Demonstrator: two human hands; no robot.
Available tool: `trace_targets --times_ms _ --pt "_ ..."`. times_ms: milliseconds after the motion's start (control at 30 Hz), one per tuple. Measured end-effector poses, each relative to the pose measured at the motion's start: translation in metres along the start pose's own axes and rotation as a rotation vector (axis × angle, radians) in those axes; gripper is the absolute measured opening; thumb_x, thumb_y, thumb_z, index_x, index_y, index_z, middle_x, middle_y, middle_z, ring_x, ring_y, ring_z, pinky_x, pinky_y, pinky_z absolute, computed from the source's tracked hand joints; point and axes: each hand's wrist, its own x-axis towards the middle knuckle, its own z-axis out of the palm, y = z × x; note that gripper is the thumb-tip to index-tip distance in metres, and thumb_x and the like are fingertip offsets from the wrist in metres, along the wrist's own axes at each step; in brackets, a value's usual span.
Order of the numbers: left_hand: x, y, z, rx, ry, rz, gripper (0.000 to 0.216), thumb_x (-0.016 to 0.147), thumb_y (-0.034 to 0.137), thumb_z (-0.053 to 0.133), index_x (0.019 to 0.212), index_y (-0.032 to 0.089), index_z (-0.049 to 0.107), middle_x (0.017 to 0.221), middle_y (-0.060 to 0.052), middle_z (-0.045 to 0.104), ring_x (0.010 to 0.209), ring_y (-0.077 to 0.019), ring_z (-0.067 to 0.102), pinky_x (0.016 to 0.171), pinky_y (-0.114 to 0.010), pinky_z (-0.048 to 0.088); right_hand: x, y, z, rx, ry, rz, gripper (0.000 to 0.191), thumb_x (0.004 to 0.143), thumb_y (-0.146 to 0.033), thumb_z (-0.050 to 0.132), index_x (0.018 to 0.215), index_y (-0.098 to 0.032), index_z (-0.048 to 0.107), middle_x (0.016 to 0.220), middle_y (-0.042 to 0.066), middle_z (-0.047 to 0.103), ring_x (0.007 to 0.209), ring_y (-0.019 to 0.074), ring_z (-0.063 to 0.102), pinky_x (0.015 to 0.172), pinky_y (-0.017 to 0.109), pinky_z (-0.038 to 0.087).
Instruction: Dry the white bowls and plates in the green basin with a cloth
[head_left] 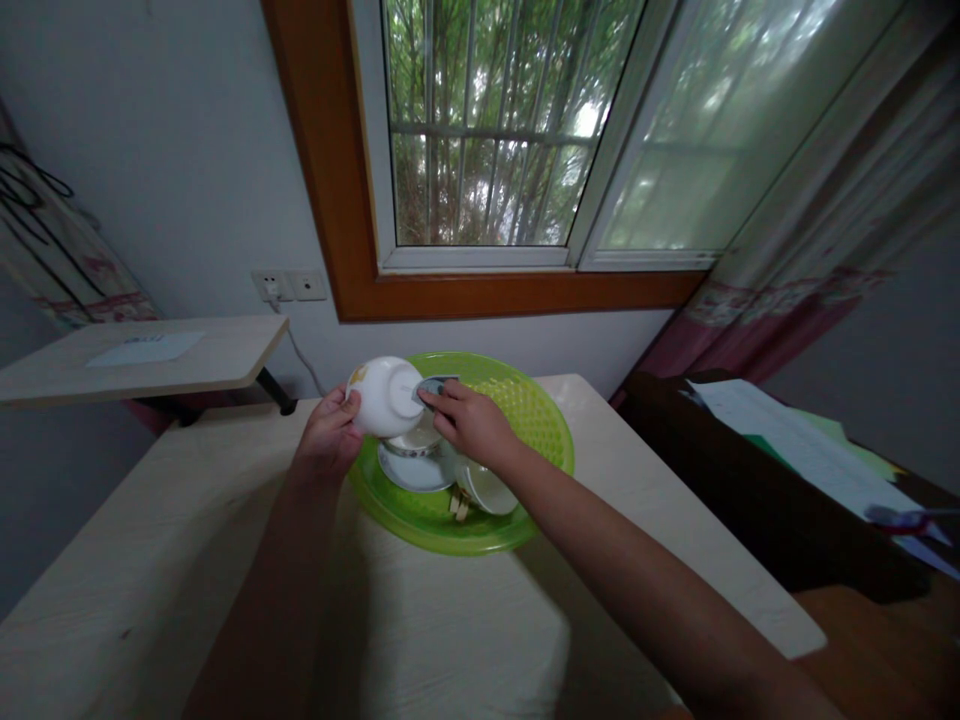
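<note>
My left hand (334,430) grips a white bowl (382,398) by its rim, tipped on its side so that its foot faces right. A yellowish pattern shows near the rim. In my right hand (472,420) is a small grey-blue cloth (433,388), its fingers closed over it, against or very near the bowl's foot. Both hands are above a green plastic basket (457,543). Inside it, below the held bowl, lie a white plate (416,475), another bowl partly hidden, and a white cup-like bowl (491,490) tilted beside some short wooden pieces (459,505).
The basket stands on a pale wooden table (420,630) against the wall under a window (495,130). A raised shelf (225,350) with a paper sheet is at left. Behind it a white cord runs from a wall socket (271,286). Papers (787,430) lie on dark furniture at right.
</note>
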Motion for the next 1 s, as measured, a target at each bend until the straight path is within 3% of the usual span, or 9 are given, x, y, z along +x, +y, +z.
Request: trace_targets --times_ms 233,467,733,1000 --pt "0.0003 -0.0003 -0.0001 -0.003 0.022 -0.010 0.033 0.075 0.024 0.080 0.102 0.010 0.067 0.109 -0.016 0.075 0.117 -0.0316 0.066 0.104 -0.045 0.053 -0.0028 0.0030 0.0039 0.137 -0.015 -0.191 0.042 0.093 -0.020 0.061 0.134 -0.024 0.066 0.093 0.004 0.063 0.078 0.0156 0.057 0.073 0.027 0.048" --pt "-0.0011 -0.0009 -0.0014 0.000 -0.022 -0.002 0.037 0.076 0.024 0.080 0.108 0.011 0.067 0.116 -0.017 0.074 0.120 -0.0316 0.065 0.105 -0.045 0.052 0.0004 0.0027 0.0009 0.063 0.041 0.004 0.037 0.094 -0.022 0.060 0.130 -0.023 0.069 0.099 0.008 0.066 0.082 0.0179 0.060 0.073 0.028 0.048" --pt "-0.0003 -0.0013 -0.0023 0.003 0.001 0.004 0.035 0.077 0.025 0.080 0.106 0.011 0.066 0.113 -0.015 0.074 0.117 -0.0302 0.067 0.104 -0.044 0.052 -0.0018 0.0049 0.0015 0.127 0.048 -0.073 0.028 0.091 -0.019 0.064 0.116 -0.022 0.077 0.087 0.004 0.063 0.076 0.0154 0.058 0.071 0.027 0.045" --pt "-0.0015 0.0005 -0.0002 0.002 -0.008 -0.007 0.033 0.077 0.023 0.078 0.105 0.012 0.066 0.111 -0.014 0.075 0.116 -0.0291 0.067 0.104 -0.044 0.053 -0.0003 0.0021 -0.0007 0.117 0.044 -0.050 0.037 0.094 -0.020 0.060 0.130 -0.022 0.069 0.098 0.006 0.066 0.081 0.0169 0.060 0.073 0.028 0.047"
